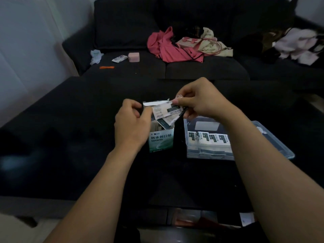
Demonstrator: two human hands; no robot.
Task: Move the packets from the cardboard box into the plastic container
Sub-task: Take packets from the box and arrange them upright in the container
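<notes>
A small green-and-white cardboard box (161,141) stands open on the dark table, with packets sticking out of its top. My left hand (131,122) is curled at the box's upper left edge and touches the packets. My right hand (198,100) pinches a few white packets (165,111) just above the box's opening. To the right sits the clear plastic container (208,154), with a row of several packets (208,138) standing inside it. Its clear lid (275,139) lies behind my right forearm.
The dark table (70,137) ends near the frame's bottom. Behind it is a dark sofa (157,64) with red and beige clothes (171,46), a pink case (133,57), a small packet (119,58) and an orange strip (107,67).
</notes>
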